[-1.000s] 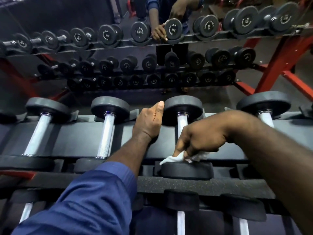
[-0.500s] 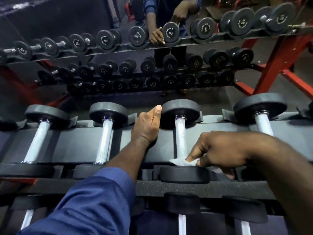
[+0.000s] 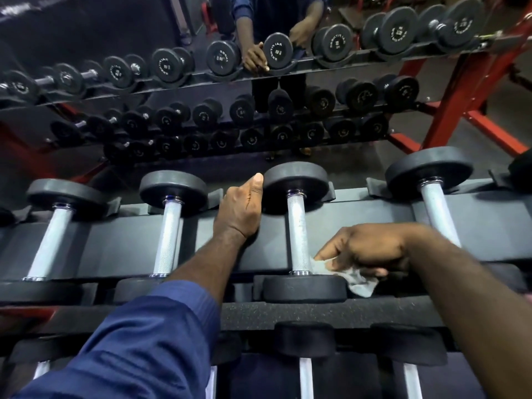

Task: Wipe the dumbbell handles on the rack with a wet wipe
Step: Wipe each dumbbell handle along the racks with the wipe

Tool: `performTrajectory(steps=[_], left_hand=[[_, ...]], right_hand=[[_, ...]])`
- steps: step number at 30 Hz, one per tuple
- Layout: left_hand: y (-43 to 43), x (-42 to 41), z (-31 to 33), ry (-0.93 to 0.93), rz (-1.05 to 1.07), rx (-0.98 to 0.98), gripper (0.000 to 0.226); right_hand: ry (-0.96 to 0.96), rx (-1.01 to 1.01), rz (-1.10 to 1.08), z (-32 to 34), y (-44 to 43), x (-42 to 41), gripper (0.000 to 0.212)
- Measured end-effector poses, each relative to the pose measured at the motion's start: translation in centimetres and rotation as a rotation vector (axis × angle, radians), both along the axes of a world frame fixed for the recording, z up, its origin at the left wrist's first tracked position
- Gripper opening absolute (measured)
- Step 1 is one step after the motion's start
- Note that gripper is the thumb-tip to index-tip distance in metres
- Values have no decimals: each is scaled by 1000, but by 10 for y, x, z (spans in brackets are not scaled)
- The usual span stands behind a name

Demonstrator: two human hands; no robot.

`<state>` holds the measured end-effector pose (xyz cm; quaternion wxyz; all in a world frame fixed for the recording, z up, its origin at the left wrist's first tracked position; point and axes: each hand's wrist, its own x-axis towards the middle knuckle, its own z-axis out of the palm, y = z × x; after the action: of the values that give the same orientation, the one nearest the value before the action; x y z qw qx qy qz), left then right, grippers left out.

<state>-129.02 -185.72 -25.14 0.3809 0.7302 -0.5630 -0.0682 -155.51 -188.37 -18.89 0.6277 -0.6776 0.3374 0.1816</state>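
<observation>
At the far left we see a black-headed dumbbell with a silver knurled handle (image 3: 50, 243) lying across the black dumbbell rack (image 3: 123, 243); next to it lies a second dumbbell of the same kind (image 3: 168, 237), its handle bare; our blue shirt sleeve (image 3: 138, 341) crosses the lower tier below them. Our left hand (image 3: 240, 210) sits on the rack's far rail between the second and third dumbbells; the thumb points up and lies against the far head of the third dumbbell (image 3: 296, 185), and the fingers fold over the back of the rail, as the wall mirror (image 3: 201, 90) behind shows. The third dumbbell's silver handle (image 3: 298, 234) is the one under work; it is uncovered along most of its length. At its near end, just above the near head (image 3: 305, 289), the crumpled white wet wipe (image 3: 357, 279) touches the handle's right side and trails rightward past the edge of that head. Our right hand (image 3: 365, 249) pinches the wipe between thumb and curled fingers, knuckles up, just right of the handle. Further right a fourth, larger dumbbell (image 3: 437, 208) rests on the rack, its near end hidden by our right forearm; above it, in the mirror, stands the red steel frame (image 3: 460, 90). Along the bottom edge more dumbbells (image 3: 305, 338) sit on the lower tier.
</observation>
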Motion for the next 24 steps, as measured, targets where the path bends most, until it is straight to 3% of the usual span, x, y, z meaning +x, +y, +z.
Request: performTrajectory(steps=[6, 9, 11, 16, 21, 24], left_hand=[[2, -1, 4, 2, -7, 3, 74], [1, -2, 2, 0, -11, 7, 71], [2, -2, 4, -4, -3, 11, 68], [3, -4, 6, 7, 11, 32, 55], [4, -4, 6, 38, 12, 45, 50], [5, -4, 7, 34, -3, 56, 63]], right_hand=[[4, -135, 37, 17, 10, 1, 27], [87, -478, 81, 51, 24, 6, 13], [187, -742, 166, 72, 47, 18, 21], [303, -1093, 284, 98, 86, 35, 40], [303, -1204, 438, 106, 93, 45, 36], [319, -1044, 387, 88, 76, 59, 38]])
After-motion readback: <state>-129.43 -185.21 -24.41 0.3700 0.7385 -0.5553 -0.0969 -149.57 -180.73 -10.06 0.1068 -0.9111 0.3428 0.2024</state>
